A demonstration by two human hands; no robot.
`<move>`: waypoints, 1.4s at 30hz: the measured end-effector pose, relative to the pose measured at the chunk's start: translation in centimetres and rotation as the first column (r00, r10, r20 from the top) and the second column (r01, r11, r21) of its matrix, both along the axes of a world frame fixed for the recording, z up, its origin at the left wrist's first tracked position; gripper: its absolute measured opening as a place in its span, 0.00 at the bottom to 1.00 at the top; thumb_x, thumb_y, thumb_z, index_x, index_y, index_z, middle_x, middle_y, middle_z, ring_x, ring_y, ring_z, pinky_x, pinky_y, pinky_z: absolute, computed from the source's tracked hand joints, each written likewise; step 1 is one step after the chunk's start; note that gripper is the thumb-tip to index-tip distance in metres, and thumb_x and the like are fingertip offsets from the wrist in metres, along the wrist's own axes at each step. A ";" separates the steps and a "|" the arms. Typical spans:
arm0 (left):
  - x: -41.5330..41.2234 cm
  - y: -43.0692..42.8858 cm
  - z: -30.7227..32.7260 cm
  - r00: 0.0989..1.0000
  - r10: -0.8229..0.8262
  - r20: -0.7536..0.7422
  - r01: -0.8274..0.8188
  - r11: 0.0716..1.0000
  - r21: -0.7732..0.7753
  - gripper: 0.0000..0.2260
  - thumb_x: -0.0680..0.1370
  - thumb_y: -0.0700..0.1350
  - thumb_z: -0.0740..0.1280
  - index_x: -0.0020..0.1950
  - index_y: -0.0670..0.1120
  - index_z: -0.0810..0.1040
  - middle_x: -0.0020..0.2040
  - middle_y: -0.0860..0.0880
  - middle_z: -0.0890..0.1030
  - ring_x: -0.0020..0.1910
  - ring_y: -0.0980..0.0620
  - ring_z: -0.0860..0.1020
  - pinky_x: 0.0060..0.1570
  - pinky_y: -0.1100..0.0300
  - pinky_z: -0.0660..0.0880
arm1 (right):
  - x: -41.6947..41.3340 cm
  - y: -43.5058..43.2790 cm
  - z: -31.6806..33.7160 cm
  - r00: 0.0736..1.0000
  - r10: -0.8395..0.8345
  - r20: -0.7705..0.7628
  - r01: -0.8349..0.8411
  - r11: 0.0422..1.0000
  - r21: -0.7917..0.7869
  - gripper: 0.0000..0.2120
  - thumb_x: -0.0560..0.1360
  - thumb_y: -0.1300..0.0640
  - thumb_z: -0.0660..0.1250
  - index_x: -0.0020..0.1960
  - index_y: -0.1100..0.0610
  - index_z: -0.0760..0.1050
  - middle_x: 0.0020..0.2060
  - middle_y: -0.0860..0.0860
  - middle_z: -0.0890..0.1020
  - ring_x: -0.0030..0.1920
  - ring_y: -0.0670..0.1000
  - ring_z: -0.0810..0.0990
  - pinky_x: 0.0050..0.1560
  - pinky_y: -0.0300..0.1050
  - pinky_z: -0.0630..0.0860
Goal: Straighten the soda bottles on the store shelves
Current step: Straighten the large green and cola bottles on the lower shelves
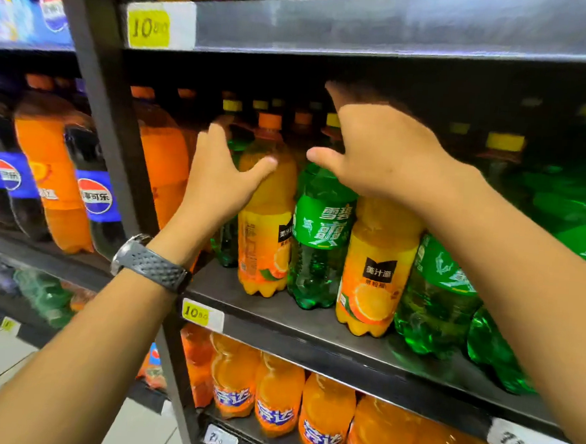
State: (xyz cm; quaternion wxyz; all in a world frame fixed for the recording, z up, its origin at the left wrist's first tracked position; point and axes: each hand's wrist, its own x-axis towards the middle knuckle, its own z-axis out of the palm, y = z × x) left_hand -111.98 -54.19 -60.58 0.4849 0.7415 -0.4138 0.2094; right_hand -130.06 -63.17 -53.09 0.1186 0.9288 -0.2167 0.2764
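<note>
On the middle shelf stand large soda bottles. An orange juice bottle with an orange cap stands at the front left. My left hand reaches beside it, thumb touching its shoulder, fingers spread toward the bottles behind. A green Sprite bottle stands to its right. My right hand hovers over the Sprite's top, fingers spread and reaching back, thumb out; whether it touches is unclear. A second orange juice bottle and another green bottle follow on the right.
A dark shelf post divides this bay from Pepsi and orange bottles on the left. Orange Fanta bottles fill the shelf below. Yellow price tags sit on the shelf edges. More green bottles stand at far right.
</note>
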 end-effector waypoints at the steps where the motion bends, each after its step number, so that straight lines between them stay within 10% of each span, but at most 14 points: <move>1: 0.0 -0.2 -0.6 0.999 -0.010 -0.048 0.011 0.999 0.032 0.31 0.70 0.61 0.71 0.59 0.39 0.68 0.57 0.42 0.71 0.55 0.46 0.70 0.48 0.59 0.65 | 0.4 -0.2 0.3 0.999 0.003 -0.050 0.000 0.998 0.060 0.39 0.75 0.39 0.63 0.77 0.56 0.52 0.60 0.56 0.76 0.57 0.58 0.76 0.48 0.51 0.74; 5: -0.4 -1.2 -3.2 0.991 0.026 -0.133 -0.005 0.988 0.156 0.41 0.63 0.69 0.71 0.61 0.40 0.66 0.59 0.42 0.69 0.59 0.42 0.70 0.52 0.52 0.72 | 1.6 -0.3 0.4 0.972 -0.033 -0.231 0.048 0.997 0.060 0.39 0.69 0.40 0.72 0.70 0.62 0.64 0.37 0.51 0.74 0.36 0.50 0.73 0.30 0.42 0.66; 8: -0.3 -1.7 -4.7 0.982 0.019 -0.190 0.005 0.992 0.125 0.44 0.64 0.68 0.71 0.67 0.40 0.63 0.62 0.41 0.67 0.62 0.41 0.68 0.60 0.45 0.70 | 2.3 -0.8 0.1 0.956 -0.073 -0.284 0.091 0.995 0.051 0.55 0.67 0.43 0.75 0.77 0.60 0.41 0.72 0.62 0.63 0.66 0.63 0.70 0.54 0.53 0.75; 14: 0.3 -2.0 -5.4 0.992 0.036 -0.125 -0.031 0.999 0.035 0.40 0.64 0.67 0.73 0.61 0.39 0.67 0.56 0.42 0.68 0.56 0.42 0.69 0.53 0.51 0.71 | 2.6 -1.5 -0.2 0.952 -0.111 -0.285 0.135 0.989 0.065 0.56 0.68 0.45 0.75 0.78 0.53 0.37 0.77 0.57 0.40 0.75 0.62 0.54 0.68 0.54 0.63; 23: 1.2 -1.9 -6.2 0.972 -0.086 -0.219 0.077 0.996 -0.050 0.31 0.66 0.63 0.74 0.51 0.45 0.64 0.49 0.45 0.74 0.47 0.49 0.72 0.40 0.57 0.68 | 2.5 -2.6 -0.1 0.959 -0.093 -0.266 0.132 0.983 0.131 0.53 0.66 0.41 0.75 0.78 0.51 0.44 0.76 0.57 0.54 0.72 0.62 0.61 0.65 0.53 0.67; 28: 0.7 -1.8 -7.2 0.961 -0.147 -0.232 0.133 0.988 -0.077 0.26 0.71 0.62 0.71 0.57 0.45 0.70 0.54 0.49 0.78 0.52 0.51 0.77 0.52 0.48 0.76 | 2.9 -3.0 -0.6 0.973 -0.081 -0.217 0.114 0.983 0.145 0.56 0.64 0.37 0.74 0.77 0.53 0.43 0.71 0.59 0.66 0.67 0.61 0.69 0.55 0.50 0.69; 34: 0.5 -2.0 -8.9 0.973 -0.026 -0.230 0.044 0.996 0.071 0.51 0.60 0.62 0.78 0.74 0.43 0.58 0.64 0.43 0.64 0.65 0.44 0.66 0.64 0.47 0.69 | 3.2 -2.4 -0.6 0.962 -0.129 -0.241 0.161 0.980 0.117 0.56 0.65 0.33 0.71 0.77 0.55 0.42 0.73 0.60 0.62 0.68 0.61 0.68 0.55 0.50 0.69; 42: 0.8 -1.8 -10.1 0.933 -0.122 -0.337 0.111 0.992 -0.053 0.36 0.61 0.57 0.80 0.61 0.48 0.65 0.57 0.50 0.74 0.53 0.52 0.75 0.54 0.52 0.76 | 3.6 -2.7 2.1 0.974 -0.177 -0.139 0.198 0.968 0.151 0.20 0.81 0.50 0.56 0.68 0.61 0.68 0.59 0.60 0.75 0.57 0.61 0.74 0.52 0.49 0.69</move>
